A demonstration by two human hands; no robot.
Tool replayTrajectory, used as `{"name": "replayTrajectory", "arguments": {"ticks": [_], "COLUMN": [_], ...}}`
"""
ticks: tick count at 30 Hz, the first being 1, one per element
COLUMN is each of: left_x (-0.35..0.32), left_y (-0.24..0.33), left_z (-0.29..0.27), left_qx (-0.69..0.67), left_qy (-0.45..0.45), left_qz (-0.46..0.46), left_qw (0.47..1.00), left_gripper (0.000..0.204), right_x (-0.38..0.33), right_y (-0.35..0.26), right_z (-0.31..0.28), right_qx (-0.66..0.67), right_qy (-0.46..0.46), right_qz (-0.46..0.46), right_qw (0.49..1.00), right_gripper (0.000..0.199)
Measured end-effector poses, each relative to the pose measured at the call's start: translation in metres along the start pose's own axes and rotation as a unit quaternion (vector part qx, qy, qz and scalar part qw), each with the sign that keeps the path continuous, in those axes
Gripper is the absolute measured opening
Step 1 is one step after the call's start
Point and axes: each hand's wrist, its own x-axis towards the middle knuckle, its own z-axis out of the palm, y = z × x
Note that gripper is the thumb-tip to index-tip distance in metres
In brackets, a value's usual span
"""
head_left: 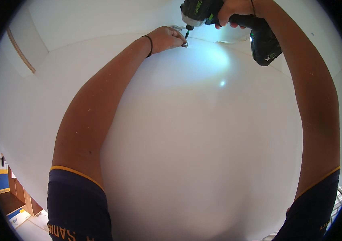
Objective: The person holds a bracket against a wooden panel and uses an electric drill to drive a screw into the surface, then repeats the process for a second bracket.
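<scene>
Head view: gripping black drill (201, 12) with right hand (239, 10), at top edge, right of centre. Pointing bit (187, 33) down just beside fingertips of left hand (167, 40), near small metal piece (184, 45). Cannot tell left grip: pinched or loose. 2 hands apart, over white panel (203, 140), bluish glow.

I hold the left forearm (90, 104) slanted up and inward, the left hand (166, 40) reaching forward with fingers (178, 36) bent and bunched. My right forearm (313, 92) bows outward; the right hand (239, 9), higher, curls into a wrapped grip, partly hidden.
</scene>
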Motion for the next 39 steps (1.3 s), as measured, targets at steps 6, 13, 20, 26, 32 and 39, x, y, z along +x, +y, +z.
{"name": "replayTrajectory", "arguments": {"ticks": [6, 13, 20, 26, 32, 39], "left_x": [-0.007, -0.004, -0.010, 0.005, 0.005, -0.027], "left_y": [-0.001, 0.011, 0.016, -0.010, -0.001, 0.030], "left_z": [0.005, 0.006, 0.005, 0.002, 0.003, 0.009], "left_qx": [0.052, 0.061, 0.058, 0.081, 0.181, 0.107], "left_qy": [0.020, 0.020, 0.037, 0.230, 0.232, 0.030], "left_qz": [0.018, 0.053, 0.063, 0.053, 0.063, 0.021], "left_qw": [0.998, 0.996, 0.996, 0.968, 0.954, 0.994], "left_gripper": [0.034, 0.034, 0.027, 0.022, 0.022, 0.033], "right_x": [-0.019, -0.013, -0.018, -0.033, -0.053, -0.066], "right_y": [0.007, 0.020, 0.024, 0.043, 0.067, 0.116], "right_z": [0.000, -0.002, -0.003, 0.003, 0.019, 0.033], "right_qx": [0.051, 0.085, 0.118, 0.169, 0.192, 0.156], "right_qy": [0.065, 0.062, 0.064, 0.146, 0.288, 0.360], "right_qz": [-0.012, -0.024, -0.062, -0.103, -0.193, -0.196], "right_qw": [0.997, 0.994, 0.989, 0.969, 0.918, 0.899], "right_gripper": [0.037, 0.036, 0.031, 0.027, 0.030, 0.035]}}
